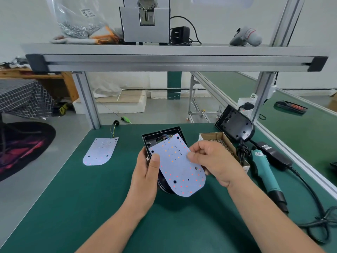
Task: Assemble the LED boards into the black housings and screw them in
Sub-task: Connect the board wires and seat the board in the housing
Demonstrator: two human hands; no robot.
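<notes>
- While the white, round-ended LED board [177,167] lies skewed over the open black plastic housing [155,138], unseated and unscrewed, the left hand [144,178] grips that housing and the right hand [215,161] pinches the board's edge in its fingers.
- Left of that housing a second white board [100,152] waits on the green table [91,207]; to its right stands a second black housing [237,126].

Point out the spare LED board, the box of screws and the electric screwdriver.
spare LED board [99,152], head view, centre of its white face.
box of screws [212,136], head view, far cardboard wall.
electric screwdriver [264,170], head view, teal grip.
</notes>
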